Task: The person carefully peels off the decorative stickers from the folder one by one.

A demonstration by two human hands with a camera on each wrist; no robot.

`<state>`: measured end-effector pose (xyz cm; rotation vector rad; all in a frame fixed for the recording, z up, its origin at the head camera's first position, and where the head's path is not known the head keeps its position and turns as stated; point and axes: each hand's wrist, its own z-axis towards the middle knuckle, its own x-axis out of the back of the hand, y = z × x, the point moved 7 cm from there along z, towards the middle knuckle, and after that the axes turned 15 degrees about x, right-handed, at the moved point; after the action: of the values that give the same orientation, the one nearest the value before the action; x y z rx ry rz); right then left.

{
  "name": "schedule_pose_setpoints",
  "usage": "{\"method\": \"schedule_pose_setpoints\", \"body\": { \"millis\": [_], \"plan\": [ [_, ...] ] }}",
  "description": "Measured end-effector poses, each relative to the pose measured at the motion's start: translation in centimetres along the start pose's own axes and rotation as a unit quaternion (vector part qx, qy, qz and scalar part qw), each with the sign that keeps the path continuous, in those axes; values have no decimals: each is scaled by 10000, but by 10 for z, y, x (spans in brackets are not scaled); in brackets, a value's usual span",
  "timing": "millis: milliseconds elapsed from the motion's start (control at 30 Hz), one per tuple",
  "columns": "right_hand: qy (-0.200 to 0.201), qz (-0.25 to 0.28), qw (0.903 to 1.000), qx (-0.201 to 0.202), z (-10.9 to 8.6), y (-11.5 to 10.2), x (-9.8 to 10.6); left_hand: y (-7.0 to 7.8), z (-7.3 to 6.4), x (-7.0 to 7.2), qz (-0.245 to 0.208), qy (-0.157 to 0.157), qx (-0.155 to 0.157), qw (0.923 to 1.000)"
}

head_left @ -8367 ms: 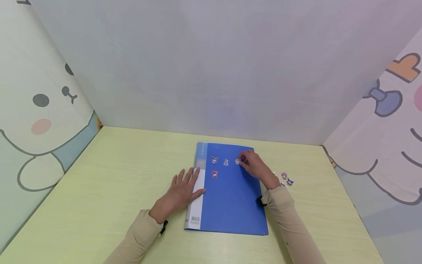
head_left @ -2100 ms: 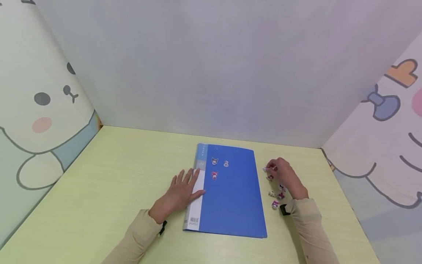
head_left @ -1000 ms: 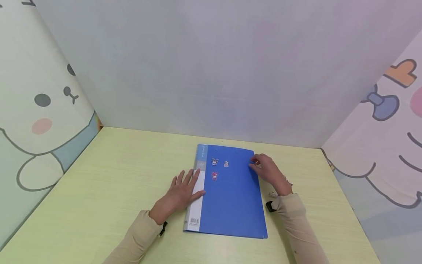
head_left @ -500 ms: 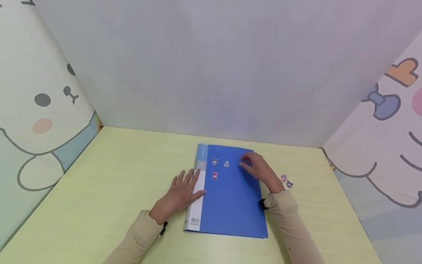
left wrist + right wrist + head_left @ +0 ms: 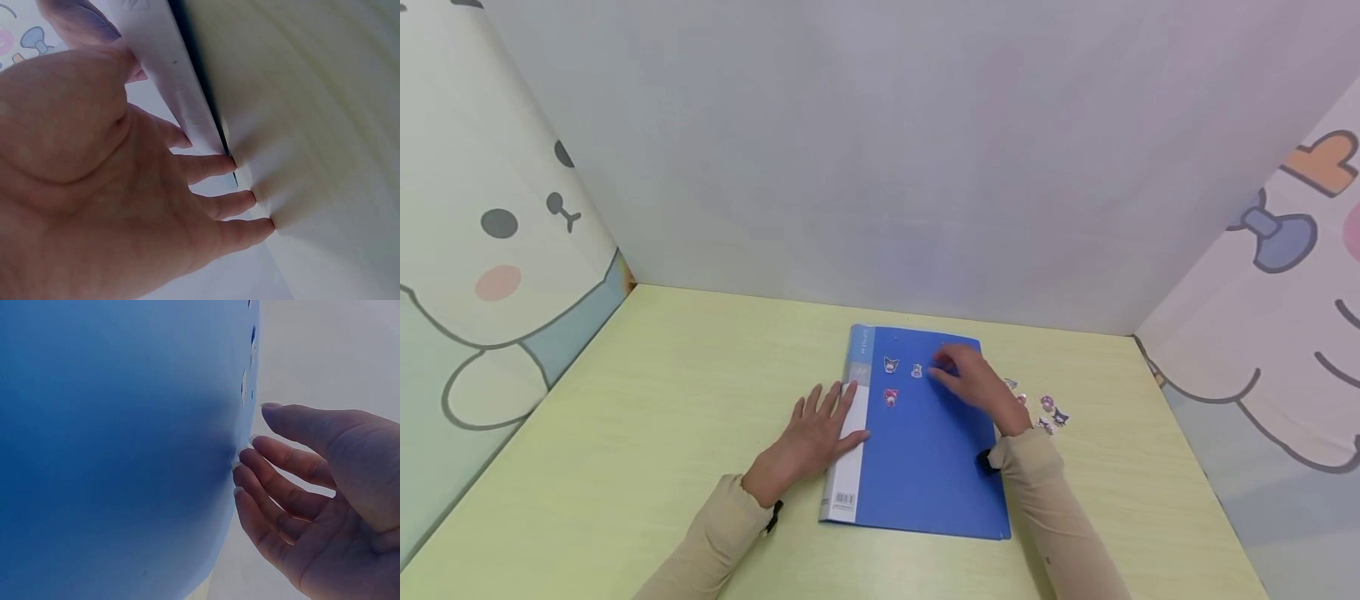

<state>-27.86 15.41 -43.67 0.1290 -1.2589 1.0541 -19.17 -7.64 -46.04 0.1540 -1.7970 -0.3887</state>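
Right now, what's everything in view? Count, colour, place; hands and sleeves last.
Table: 1, pale yellow, lower part of head view
Backdrop: 1, grey, behind table
Side panels: 2, pale with cartoon prints, left and right
Folder: 1, blue with whitish left strip, flat on table
Folder stickers: 3, mixed dark, white, pink, upper folder
Loose stickers: at least 5, mostly purple and white, right of folder, some partly hidden
Wrist straps: 2, black, one per wrist
Sleeves: 2, beige, both forearms
Left hand: 1, bare, across folder's left edge
Right hand: 1, bare, over folder's upper right
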Motion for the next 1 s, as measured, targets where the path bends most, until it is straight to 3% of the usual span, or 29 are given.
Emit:
{"method": "schedule_pose_setpoints", "body": {
  "millis": [433, 1000],
  "plan": [
    [-143, 13, 9999, -59, 10, -8, -13, 0, 1, 0, 77, 51, -5, 10000],
    [-263, -85, 9983, -506, 13, -13, -20, 1, 2, -2, 209, 133, -18, 9997]
  ]
}}
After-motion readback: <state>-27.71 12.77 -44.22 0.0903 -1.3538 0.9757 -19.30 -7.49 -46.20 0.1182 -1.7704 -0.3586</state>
